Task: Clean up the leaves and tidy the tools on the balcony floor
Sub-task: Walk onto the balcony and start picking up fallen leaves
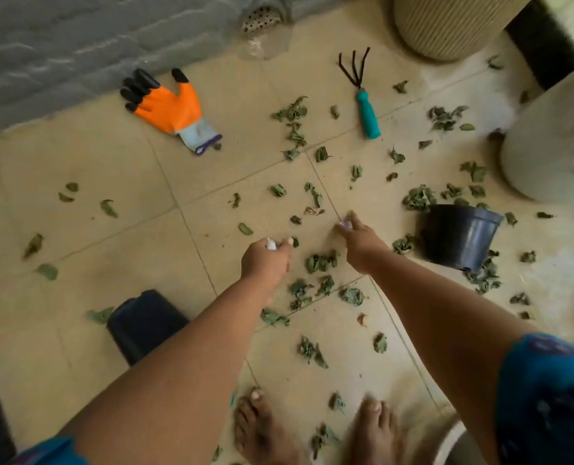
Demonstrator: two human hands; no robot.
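Our left hand (266, 260) is down near the floor with fingers (280, 245) curled in; a leaf sits right at the fingertips at 1 o'clock, but we can't tell whether it's pinched or just beside them. Our right hand (359, 238) reaches further forward, fingers bunched toward the tile; whether they hold anything is not visible.

Step in hand, as we judge it: hand-picking leaves, early on. The leaves (321, 261) are scattered all over the floor (77, 169), thickest between the hands and out to 2–3 o'clock around the tipped black pot (460, 234). A second black pot (144, 325) lies at 8 o'clock of the left hand, partly behind the forearm.

Tools untouched: orange glove (169, 107) at 11 o'clock by the grey wall, hand rake (363, 95) with a teal handle at 12–1 o'clock, well apart from both hands. Two large pale planters sit at 1 and 3 o'clock; a drain cover at 12.

Next move needs: closing on the nearest cluster between the hands and gathering toward one pile or a pot. The dry, curled leaves will likely crumble, so a light pinch or scoop.
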